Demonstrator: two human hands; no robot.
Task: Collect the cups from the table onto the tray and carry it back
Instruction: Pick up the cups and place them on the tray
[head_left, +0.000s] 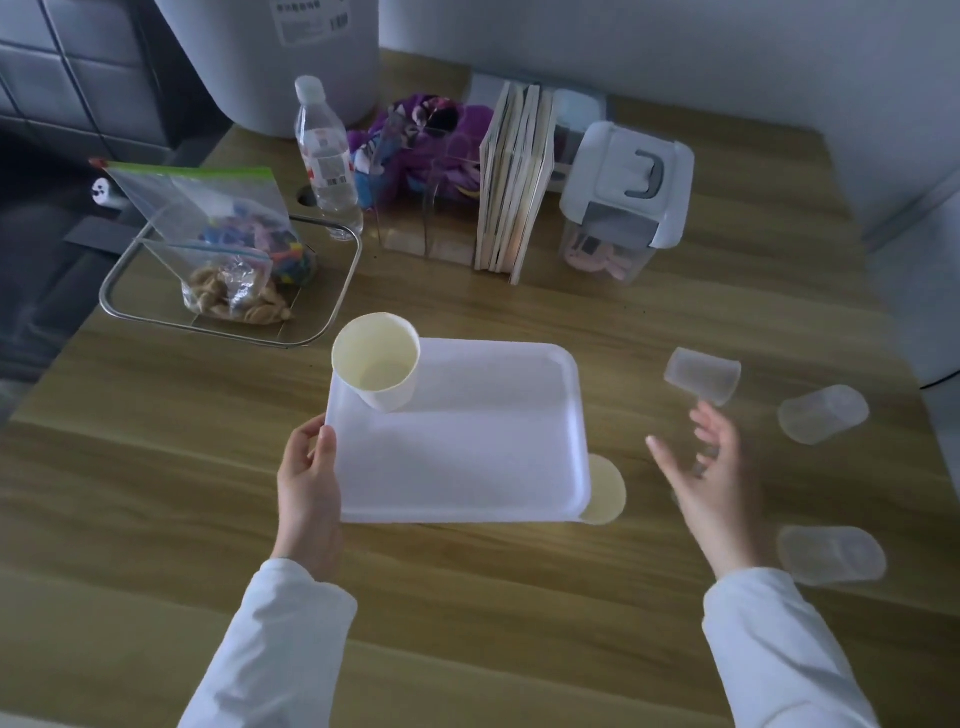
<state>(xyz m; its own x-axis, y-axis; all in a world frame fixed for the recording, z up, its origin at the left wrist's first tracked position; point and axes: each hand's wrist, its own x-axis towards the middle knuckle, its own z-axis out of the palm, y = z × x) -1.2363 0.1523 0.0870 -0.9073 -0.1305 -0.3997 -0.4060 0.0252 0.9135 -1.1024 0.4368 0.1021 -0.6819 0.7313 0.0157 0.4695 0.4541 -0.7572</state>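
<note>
- White sleeves (270, 644) come in from the near edge, one each side.
- Wooden table (467, 613) fills the view; a pale wall runs along its far and right sides, and a dark tiled area lies to the left.
- Left hand (306, 488) grips the white tray (467, 457) at its near-left rim, thumb on top and fingers curled under.
- One paper cup (376, 366) stands upright on the tray's far-left corner.
- A second paper cup (605, 491) shows partly from under the tray's near-right corner.
- Right hand (711, 483) is spread open and blurred, palm turned left, holding nothing.
- A clear cup (704, 375) sits tilted just beyond its fingertips; whether they touch I cannot tell.
- Two more clear cups lie on their sides to the right, one farther (823, 413) and one nearer (831, 553).
- Far side: a water bottle (327, 161), bagged snacks (234, 291) in a wire basket (332, 306), upright books (514, 182) and a lidded box (628, 192).
</note>
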